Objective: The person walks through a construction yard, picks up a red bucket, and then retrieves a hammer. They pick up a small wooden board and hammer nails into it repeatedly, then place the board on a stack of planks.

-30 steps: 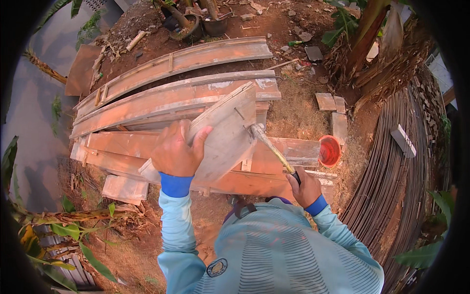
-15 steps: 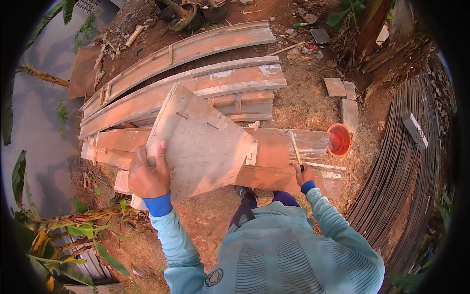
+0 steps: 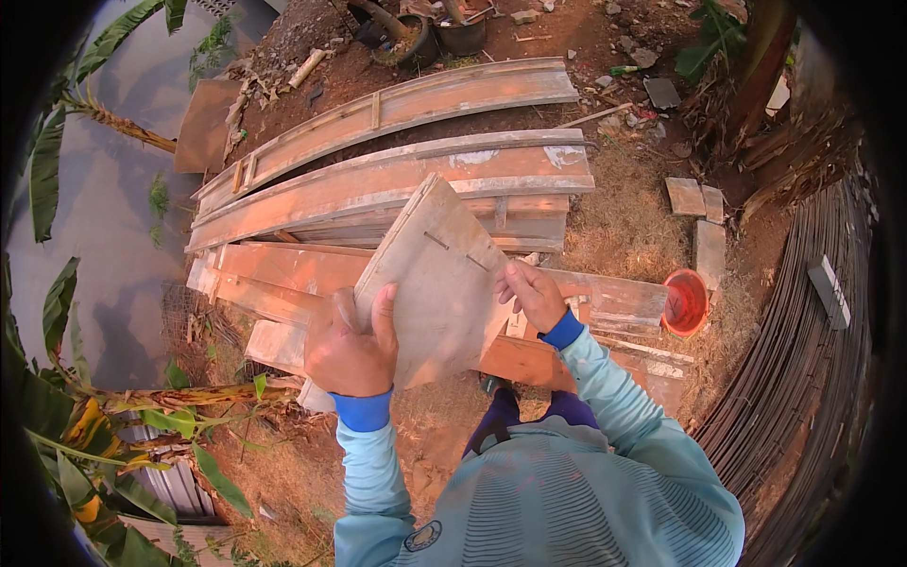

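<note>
My left hand (image 3: 351, 348) is closed on the left edge of a pale plywood board (image 3: 430, 307), with the thumb on its face. The board is held up and tilted above the stacked planks. Two dark nails (image 3: 477, 263) stick out near its upper right edge. Close to that edge, my right hand (image 3: 534, 295) has its fingers curled in a pinch beside the lower nail. Whatever the right fingertips hold, if anything, is too small to make out. I do not see the hammer in this view now.
Long wooden form panels (image 3: 397, 194) lie in a stack ahead. A red bucket (image 3: 685, 302) stands at their right end, near some flat tiles (image 3: 710, 248). Thin steel rods (image 3: 784, 331) run along the right, with a grey block (image 3: 829, 293) on them. Banana leaves hang at left.
My right hand has moved from the lower right up to the board's right edge, and the hammer it held is out of sight. The left hand still holds the board.
</note>
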